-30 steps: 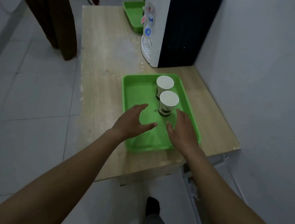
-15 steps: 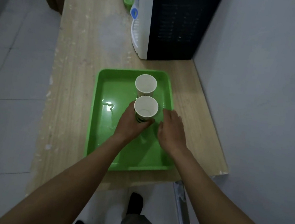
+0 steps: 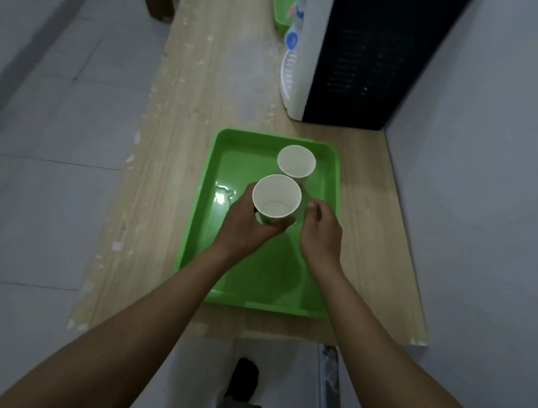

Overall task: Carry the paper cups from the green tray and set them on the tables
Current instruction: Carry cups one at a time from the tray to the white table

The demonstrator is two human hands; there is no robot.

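While the left hand [image 3: 246, 227] grips the near paper cup [image 3: 276, 199], right hand [image 3: 322, 237] fingers [image 3: 314, 209] curl loosely, empty.

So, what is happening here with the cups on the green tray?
A person stands at the wooden table. The left hand grips the nearer paper cup over the green tray. The right hand hovers beside it, fingers loosely curled, holding nothing. The second cup stands at the tray's far end.
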